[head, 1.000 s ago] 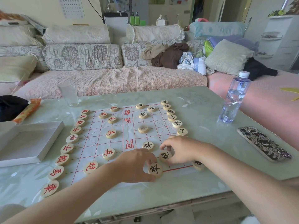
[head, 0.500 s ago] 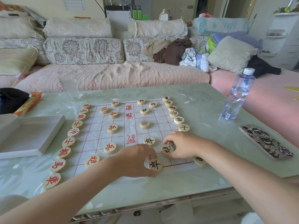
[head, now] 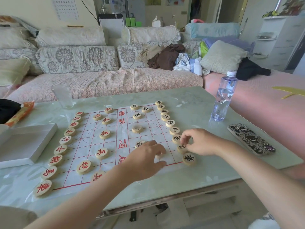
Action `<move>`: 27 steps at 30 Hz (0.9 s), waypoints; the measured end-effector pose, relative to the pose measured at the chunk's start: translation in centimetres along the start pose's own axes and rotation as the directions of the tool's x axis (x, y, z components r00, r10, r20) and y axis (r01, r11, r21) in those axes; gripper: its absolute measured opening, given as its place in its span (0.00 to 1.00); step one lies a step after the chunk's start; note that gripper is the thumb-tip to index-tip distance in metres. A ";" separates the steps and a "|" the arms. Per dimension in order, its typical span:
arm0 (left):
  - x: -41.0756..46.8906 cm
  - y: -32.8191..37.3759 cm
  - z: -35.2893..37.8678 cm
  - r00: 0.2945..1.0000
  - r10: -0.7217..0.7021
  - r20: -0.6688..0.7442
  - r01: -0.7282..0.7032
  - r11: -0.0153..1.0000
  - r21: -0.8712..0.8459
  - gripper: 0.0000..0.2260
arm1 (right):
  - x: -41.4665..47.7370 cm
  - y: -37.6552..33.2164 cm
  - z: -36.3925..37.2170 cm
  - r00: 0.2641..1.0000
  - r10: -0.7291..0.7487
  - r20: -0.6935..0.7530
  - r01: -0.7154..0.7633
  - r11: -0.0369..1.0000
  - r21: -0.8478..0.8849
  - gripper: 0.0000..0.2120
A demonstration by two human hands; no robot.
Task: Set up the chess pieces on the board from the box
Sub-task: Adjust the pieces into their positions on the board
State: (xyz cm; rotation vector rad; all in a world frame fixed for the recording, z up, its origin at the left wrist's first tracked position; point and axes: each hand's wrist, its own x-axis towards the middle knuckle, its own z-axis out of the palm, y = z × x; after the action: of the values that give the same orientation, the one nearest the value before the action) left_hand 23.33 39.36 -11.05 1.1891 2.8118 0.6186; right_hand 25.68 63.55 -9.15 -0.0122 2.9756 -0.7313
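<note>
My right hand (head: 202,142) pinches a black-lettered piece (head: 181,147) between thumb and forefinger at the right edge of the board (head: 85,143). My left hand (head: 145,162) curls over a half-hidden piece (head: 159,155) by the board's near right corner, seemingly gripping it. The box (head: 28,142) lies open just left of the board.

The left hand (head: 145,161) curls its fingers round a half-hidden disc (head: 159,155) on the board (head: 85,142). The right hand (head: 200,142) pinches a black-marked piece (head: 181,148) in the board's right-edge row, between two others.
</note>
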 end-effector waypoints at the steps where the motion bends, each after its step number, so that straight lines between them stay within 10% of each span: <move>1: 0.3 0.8 0.8 1.000 -0.003 0.012 0.003 1.000 -0.016 0.14 | -0.6 0.4 0.0 1.000 0.002 0.018 -0.003 1.000 0.013 0.10; 19: 4.0 5.0 6.1 0.989 -0.109 -0.098 0.108 0.994 -0.023 0.14 | -2.3 3.5 1.1 0.995 -0.017 0.098 0.008 0.996 0.093 0.16; 27: 6.4 3.1 3.5 0.973 -0.184 -0.141 0.179 0.983 -0.043 0.11 | -0.2 4.7 1.1 0.996 0.041 -0.083 -0.032 0.994 0.100 0.10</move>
State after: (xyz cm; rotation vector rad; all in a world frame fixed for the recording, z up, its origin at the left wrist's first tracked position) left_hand 21.55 46.92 -12.29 0.9022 2.9725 0.7585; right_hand 26.01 67.20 -12.29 0.0811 3.0060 -0.8958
